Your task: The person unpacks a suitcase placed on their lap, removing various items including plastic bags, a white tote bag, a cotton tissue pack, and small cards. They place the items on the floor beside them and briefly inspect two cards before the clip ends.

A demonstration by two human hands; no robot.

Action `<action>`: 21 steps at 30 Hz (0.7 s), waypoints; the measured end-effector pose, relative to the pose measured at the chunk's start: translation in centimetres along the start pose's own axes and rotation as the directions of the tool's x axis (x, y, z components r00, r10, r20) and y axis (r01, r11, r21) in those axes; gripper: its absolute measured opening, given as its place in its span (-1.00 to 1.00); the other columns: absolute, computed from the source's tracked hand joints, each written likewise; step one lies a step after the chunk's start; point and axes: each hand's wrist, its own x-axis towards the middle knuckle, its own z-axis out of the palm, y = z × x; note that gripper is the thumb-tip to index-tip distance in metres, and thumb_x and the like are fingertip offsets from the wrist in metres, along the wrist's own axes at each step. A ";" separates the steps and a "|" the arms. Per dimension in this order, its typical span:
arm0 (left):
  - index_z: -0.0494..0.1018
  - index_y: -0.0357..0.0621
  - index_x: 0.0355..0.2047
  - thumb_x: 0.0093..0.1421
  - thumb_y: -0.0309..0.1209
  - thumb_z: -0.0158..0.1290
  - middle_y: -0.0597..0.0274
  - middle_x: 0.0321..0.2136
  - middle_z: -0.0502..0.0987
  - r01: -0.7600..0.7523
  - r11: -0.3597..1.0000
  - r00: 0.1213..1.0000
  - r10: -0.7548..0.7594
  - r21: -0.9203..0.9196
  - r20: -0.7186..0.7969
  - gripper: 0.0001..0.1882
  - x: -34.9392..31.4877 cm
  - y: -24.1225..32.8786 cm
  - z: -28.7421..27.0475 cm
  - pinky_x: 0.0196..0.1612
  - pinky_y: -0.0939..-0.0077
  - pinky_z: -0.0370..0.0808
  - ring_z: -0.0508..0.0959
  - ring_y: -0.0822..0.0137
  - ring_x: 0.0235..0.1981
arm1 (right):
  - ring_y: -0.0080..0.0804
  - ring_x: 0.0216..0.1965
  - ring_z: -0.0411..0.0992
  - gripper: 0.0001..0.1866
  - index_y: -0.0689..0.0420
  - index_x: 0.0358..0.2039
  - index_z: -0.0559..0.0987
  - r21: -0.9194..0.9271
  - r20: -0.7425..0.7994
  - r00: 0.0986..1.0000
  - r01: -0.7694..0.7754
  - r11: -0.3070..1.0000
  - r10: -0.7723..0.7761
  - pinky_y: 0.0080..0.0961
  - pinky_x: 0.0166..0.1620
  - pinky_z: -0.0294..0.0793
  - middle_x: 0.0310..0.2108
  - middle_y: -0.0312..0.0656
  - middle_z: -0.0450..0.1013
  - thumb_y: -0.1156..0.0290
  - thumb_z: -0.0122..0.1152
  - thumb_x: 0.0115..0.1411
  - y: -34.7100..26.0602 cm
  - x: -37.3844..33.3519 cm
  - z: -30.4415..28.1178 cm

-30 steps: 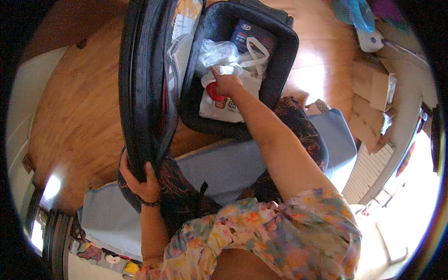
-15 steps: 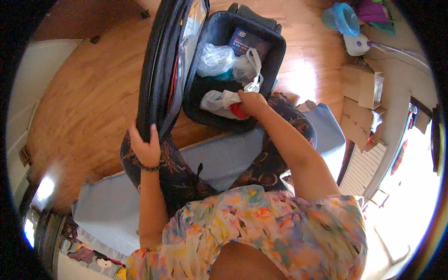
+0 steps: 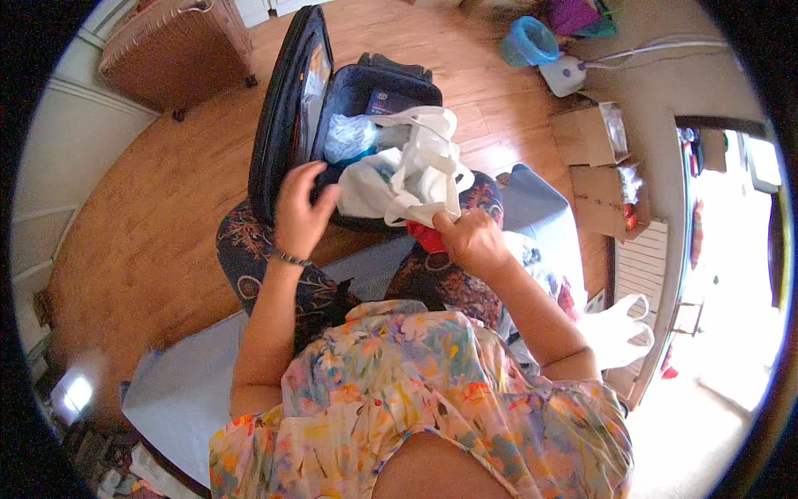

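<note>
A small black suitcase (image 3: 381, 76) lies open in front of my knees, its lid (image 3: 278, 116) standing up on the left. My right hand (image 3: 475, 241) grips the edge of a white bag with handles (image 3: 432, 154), lifted above the suitcase's near side. Something red (image 3: 426, 237) hangs just under that hand; I cannot tell what it is. My left hand (image 3: 303, 208), fingers apart and empty, hovers between the lid and the bag. Behind the bag lie a clear plastic bag (image 3: 349, 137) and a dark blue printed package (image 3: 389, 102), partly covered.
A brown suitcase (image 3: 179, 54) stands at the far left. At the far right are a blue basket (image 3: 529, 41) and cardboard boxes (image 3: 588, 133). Another white bag (image 3: 619, 333) lies by my right elbow. I sit on a light blue cover (image 3: 187, 358).
My right hand has pulled the white bag up and toward me, out of the suitcase. The left hand has let go of the lid and moved right. The view has shifted.
</note>
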 end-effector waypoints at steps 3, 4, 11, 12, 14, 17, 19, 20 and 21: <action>0.30 -0.32 -0.01 0.08 -0.02 0.10 0.02 -0.13 0.42 0.443 0.823 0.828 -0.223 -0.356 0.515 -0.34 1.7 2.3 5.5 -0.24 0.48 0.46 0.48 0.29 -0.17 | -0.21 -0.63 0.39 -0.85 0.09 -0.42 0.33 -0.051 -0.027 0.999 0.046 0.998 -0.047 -0.32 -0.52 0.37 -0.73 -0.21 0.31 0.42 0.05 -0.03 -2.2 -2.0 -4.9; 0.33 -0.31 -0.03 0.07 -0.13 0.13 0.02 -0.13 0.44 0.589 0.680 0.755 -0.269 -0.437 0.598 -0.42 1.6 2.1 7.7 -0.26 0.49 0.46 0.51 0.31 -0.24 | -0.21 -0.63 0.39 -0.85 0.09 -0.42 0.33 -0.046 -0.032 0.998 0.050 0.998 -0.052 -0.32 -0.52 0.37 -0.73 -0.20 0.31 0.42 0.05 -0.03 -2.6 -2.7 -5.6; 0.39 -0.28 -0.10 0.09 -0.64 -0.10 0.12 -0.17 0.49 0.593 0.010 0.759 -0.342 -0.805 0.554 -0.67 -1.7 6.5 6.8 -0.06 0.41 0.45 0.51 0.26 -0.14 | -0.14 -0.63 0.42 -0.72 0.12 -0.23 0.33 0.171 -0.083 0.980 -0.167 0.971 0.183 -0.24 -0.55 0.39 -0.68 -0.11 0.36 0.47 0.05 -0.01 -4.4 -9.7 -5.1; 0.40 -0.26 -0.11 0.11 -0.62 -0.11 0.13 -0.17 0.50 0.589 -0.091 0.738 -0.345 -0.803 0.580 -0.69 -2.3 7.3 5.7 -0.06 0.41 0.45 0.51 0.27 -0.14 | -0.13 -0.62 0.43 -0.69 0.13 -0.20 0.33 0.226 -0.085 0.966 -0.219 0.949 0.243 -0.23 -0.54 0.41 -0.67 -0.10 0.37 0.48 0.05 -0.01 -4.8 -10.7 -4.7; 0.41 -0.23 -0.11 0.15 -0.57 -0.10 0.17 -0.17 0.50 0.608 -0.016 0.747 -0.328 -0.794 0.579 -0.72 -3.2 9.0 4.1 -0.08 0.44 0.45 0.51 0.32 -0.16 | -0.10 -0.55 0.47 -0.53 0.13 -0.03 0.28 0.389 -0.059 0.955 -0.247 0.888 0.292 -0.23 -0.50 0.45 -0.56 -0.05 0.43 0.52 0.06 -0.02 -5.4 -11.9 -4.5; 0.39 -0.23 -0.07 0.19 -0.40 -0.03 0.20 -0.15 0.49 0.583 0.285 0.809 -0.293 -0.761 0.510 -0.69 -4.1 12.1 1.9 -0.05 0.44 0.40 0.49 0.34 -0.13 | -0.09 -0.52 0.47 -0.38 0.10 0.12 0.18 0.621 -0.114 0.954 -0.150 0.769 0.278 -0.27 -0.48 0.45 -0.50 0.00 0.46 0.50 0.13 0.01 -5.7 -12.4 -5.2; 0.37 -0.24 -0.04 0.22 -0.34 -0.04 0.24 -0.15 0.48 0.539 0.454 0.842 -0.269 -0.709 0.468 -0.66 -4.3 13.3 1.2 -0.07 0.53 0.37 0.46 0.42 -0.14 | -0.18 -0.52 0.47 -0.36 0.11 0.12 0.21 0.783 0.015 0.961 -0.183 0.594 0.277 -0.40 -0.44 0.43 -0.49 -0.06 0.48 0.55 0.18 0.00 -5.9 -12.5 -8.1; 0.37 -0.24 -0.04 0.22 -0.34 -0.04 0.25 -0.15 0.48 0.516 0.551 0.852 -0.251 -0.656 0.459 -0.66 -4.5 13.4 1.1 -0.08 0.54 0.37 0.46 0.43 -0.15 | -0.22 -0.52 0.48 -0.35 0.11 0.13 0.22 0.844 0.076 0.962 -0.202 0.497 0.262 -0.47 -0.43 0.43 -0.49 -0.09 0.49 0.57 0.21 -0.01 -5.8 -12.5 -9.5; 0.37 -0.24 -0.04 0.23 -0.35 -0.05 0.25 -0.16 0.47 0.487 0.640 0.860 -0.233 -0.595 0.453 -0.66 -4.6 13.4 1.1 -0.09 0.56 0.37 0.45 0.44 -0.16 | -0.24 -0.58 0.44 -0.29 0.13 0.15 0.20 0.839 0.094 0.944 -0.247 0.484 0.317 -0.51 -0.45 0.38 -0.58 -0.07 0.46 0.45 0.29 -0.02 -5.8 -12.3 -10.0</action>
